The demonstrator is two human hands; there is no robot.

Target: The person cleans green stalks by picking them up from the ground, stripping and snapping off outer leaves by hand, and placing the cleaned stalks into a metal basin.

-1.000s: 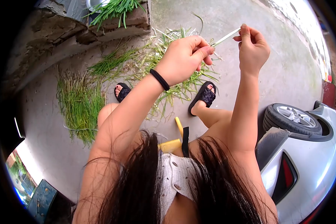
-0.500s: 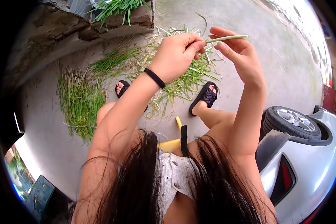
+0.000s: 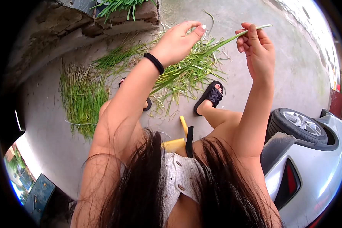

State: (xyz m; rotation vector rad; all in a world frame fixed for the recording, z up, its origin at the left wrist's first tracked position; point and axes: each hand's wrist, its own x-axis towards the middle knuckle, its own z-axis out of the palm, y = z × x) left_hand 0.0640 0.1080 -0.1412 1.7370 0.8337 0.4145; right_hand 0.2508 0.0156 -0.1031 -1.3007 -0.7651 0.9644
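Note:
A long garlic chive stalk [image 3: 220, 45] with a white end slants across the view. My right hand [image 3: 259, 51] is closed on it near that pale end, between thumb and fingers. The green leaves trail down to the left, passing behind my left forearm. My left hand [image 3: 178, 41], with a black band at the wrist, is off the stalk with thumb and forefinger loosely apart. Below it on the ground lies a loose litter of green and yellowish leaves [image 3: 195, 74].
A thick bundle of long grassy greens [image 3: 83, 97] lies at left, a smaller heap [image 3: 117, 59] beside it. More flat green leaves [image 3: 119, 7] rest on a rough brick ledge [image 3: 140, 26]. A silver car part with a wheel [image 3: 298, 123] is at right. Something yellow [image 3: 173, 145] shows between my legs.
My left hand has let go of the stalk and moved slightly left. My right hand has closed on the stalk and moved right and up, so its long leaves now show.

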